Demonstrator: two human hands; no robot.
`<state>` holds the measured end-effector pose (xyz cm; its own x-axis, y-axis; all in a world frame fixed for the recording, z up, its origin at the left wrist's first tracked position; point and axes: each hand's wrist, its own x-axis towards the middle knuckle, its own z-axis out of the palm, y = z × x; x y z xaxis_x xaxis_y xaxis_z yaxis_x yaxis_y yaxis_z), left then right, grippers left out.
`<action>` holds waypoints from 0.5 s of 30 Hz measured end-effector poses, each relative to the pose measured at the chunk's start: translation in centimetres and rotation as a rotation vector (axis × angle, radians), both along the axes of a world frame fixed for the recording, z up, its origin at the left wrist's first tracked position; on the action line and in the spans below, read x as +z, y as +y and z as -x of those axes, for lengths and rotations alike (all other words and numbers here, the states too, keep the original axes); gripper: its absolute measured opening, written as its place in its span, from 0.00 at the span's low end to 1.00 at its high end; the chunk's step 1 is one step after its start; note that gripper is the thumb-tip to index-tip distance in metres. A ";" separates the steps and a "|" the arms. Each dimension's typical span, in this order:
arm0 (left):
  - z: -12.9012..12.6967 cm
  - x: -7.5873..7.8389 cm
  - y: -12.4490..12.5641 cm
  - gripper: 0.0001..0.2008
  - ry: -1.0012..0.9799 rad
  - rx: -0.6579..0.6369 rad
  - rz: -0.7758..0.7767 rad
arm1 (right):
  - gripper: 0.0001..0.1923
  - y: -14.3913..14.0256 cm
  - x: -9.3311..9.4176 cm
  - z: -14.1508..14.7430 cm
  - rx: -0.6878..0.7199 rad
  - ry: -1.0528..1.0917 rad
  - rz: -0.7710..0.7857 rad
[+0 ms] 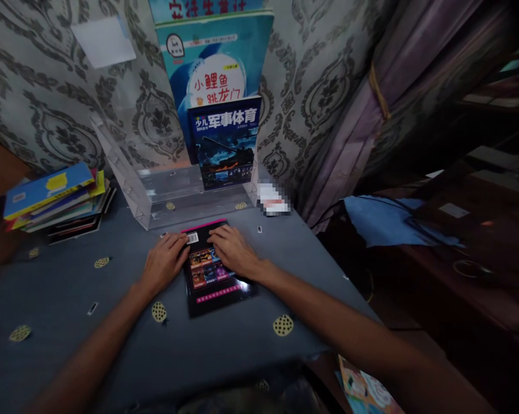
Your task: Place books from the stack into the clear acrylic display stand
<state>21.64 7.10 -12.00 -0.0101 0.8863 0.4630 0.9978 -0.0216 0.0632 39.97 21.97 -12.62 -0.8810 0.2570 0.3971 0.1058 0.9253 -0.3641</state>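
Observation:
A black book (216,302) with a pink top edge lies on the grey-blue tablecloth, a barcode and rows of small coloured pictures facing up. My left hand (167,259) rests at its upper left edge, fingertips touching the cover near the barcode. Across its upper right part lies my right hand (233,250), fingers loosely bent on the cover. Neither hand lifts the book. Just beyond stands a clear stepped plastic rack (168,210). On its right side a dark blue military book (229,149) leans in front of a larger teal book (216,52).
A stack of books (56,198) sits at the table's left. A white and red item (274,198), partly blurred, lies right of the rack. Patterned wall covering and a tied curtain (350,149) border the back. Right of the table edge are a blue cloth (393,221) and cables.

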 end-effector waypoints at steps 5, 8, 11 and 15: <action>0.4 -0.9 0.0 0.11 -0.001 -0.008 -0.079 | 0.18 -0.4 0.7 0.4 0.044 -0.068 -0.024; 0.6 -1.2 0.0 0.11 0.004 0.002 -0.070 | 0.25 -1.1 1.1 2.2 0.157 -0.102 -0.003; 0.7 -1.2 0.0 0.12 -0.001 0.017 -0.033 | 0.29 -1.7 1.1 4.5 0.235 -0.150 0.056; 0.5 -0.9 -0.1 0.11 0.005 0.054 0.030 | 0.34 -1.9 0.1 6.3 0.222 -0.123 0.123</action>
<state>21.15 6.97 -12.86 -0.0563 0.8979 0.4365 0.9977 0.0345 0.0577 33.67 20.05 -12.51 -0.9607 0.0921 0.2619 -0.0444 0.8804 -0.4722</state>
